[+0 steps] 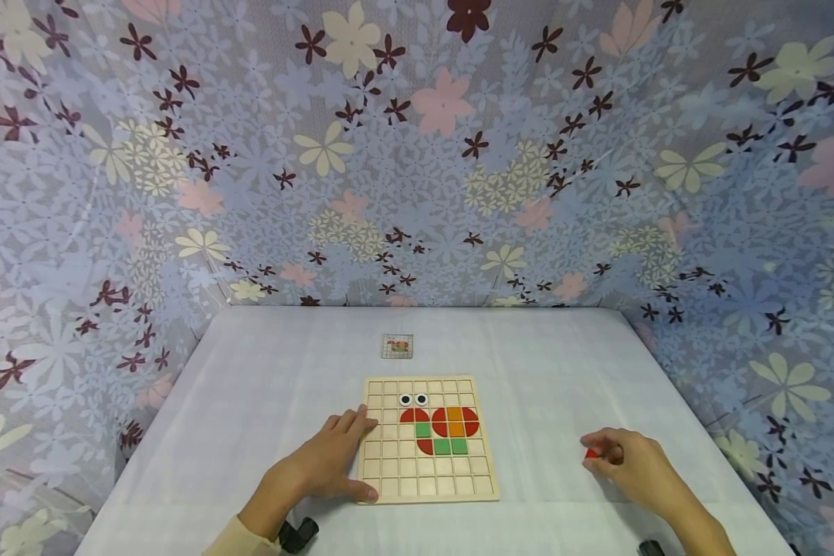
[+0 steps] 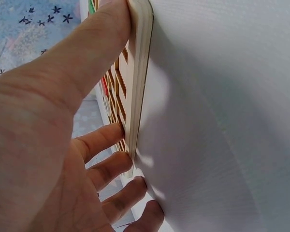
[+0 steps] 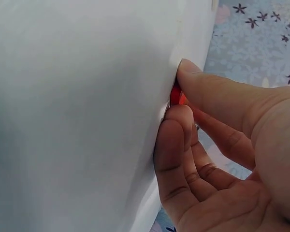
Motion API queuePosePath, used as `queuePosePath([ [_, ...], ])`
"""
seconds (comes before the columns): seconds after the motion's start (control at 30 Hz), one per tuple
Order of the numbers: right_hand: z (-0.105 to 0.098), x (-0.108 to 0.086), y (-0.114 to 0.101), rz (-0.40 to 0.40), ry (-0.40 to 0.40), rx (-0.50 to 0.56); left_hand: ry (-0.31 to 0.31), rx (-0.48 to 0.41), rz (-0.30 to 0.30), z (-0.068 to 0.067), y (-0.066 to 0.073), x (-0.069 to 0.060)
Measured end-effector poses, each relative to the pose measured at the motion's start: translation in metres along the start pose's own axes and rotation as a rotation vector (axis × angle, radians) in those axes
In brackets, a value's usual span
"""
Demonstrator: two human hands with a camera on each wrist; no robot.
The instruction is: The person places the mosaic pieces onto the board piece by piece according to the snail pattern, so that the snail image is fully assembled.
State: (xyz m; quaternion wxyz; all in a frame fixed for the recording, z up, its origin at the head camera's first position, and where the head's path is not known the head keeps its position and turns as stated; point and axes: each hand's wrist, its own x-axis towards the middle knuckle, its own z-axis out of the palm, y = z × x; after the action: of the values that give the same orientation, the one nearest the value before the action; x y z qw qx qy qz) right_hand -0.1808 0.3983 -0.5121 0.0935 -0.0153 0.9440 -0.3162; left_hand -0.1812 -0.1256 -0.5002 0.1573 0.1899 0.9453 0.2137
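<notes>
A wooden grid board [image 1: 396, 467] lies on the table, with red, green and orange pieces and two eye pieces [image 1: 413, 400] set in its squares. My left hand [image 1: 330, 455] rests at the board's left edge, the thumb on the near corner and the fingers spread along the side. In the left wrist view the thumb lies over the board's rim [image 2: 139, 87]. Off to the right of the board, my right hand [image 1: 625, 463] pinches a small red piece [image 3: 176, 94] between thumb and fingers, close to the tabletop. The fingers hide most of that piece's outline.
A small picture card [image 1: 398, 347] showing a similar coloured figure on a grid lies behind the board. White cloth covers the table [image 1: 285, 347]. Flowered fabric [image 1: 417, 193] hangs behind it and at both sides. Dark straps or devices [image 1: 299, 534] sit at the wrists.
</notes>
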Motion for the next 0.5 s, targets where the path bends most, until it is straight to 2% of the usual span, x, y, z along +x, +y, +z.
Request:
queuePosePath([
  [0.5, -0.0005, -0.0016, -0.0042, 0.013, 0.006, -0.020, -0.005, -0.009, -0.007, -0.0015, 0.0018, -0.0005],
])
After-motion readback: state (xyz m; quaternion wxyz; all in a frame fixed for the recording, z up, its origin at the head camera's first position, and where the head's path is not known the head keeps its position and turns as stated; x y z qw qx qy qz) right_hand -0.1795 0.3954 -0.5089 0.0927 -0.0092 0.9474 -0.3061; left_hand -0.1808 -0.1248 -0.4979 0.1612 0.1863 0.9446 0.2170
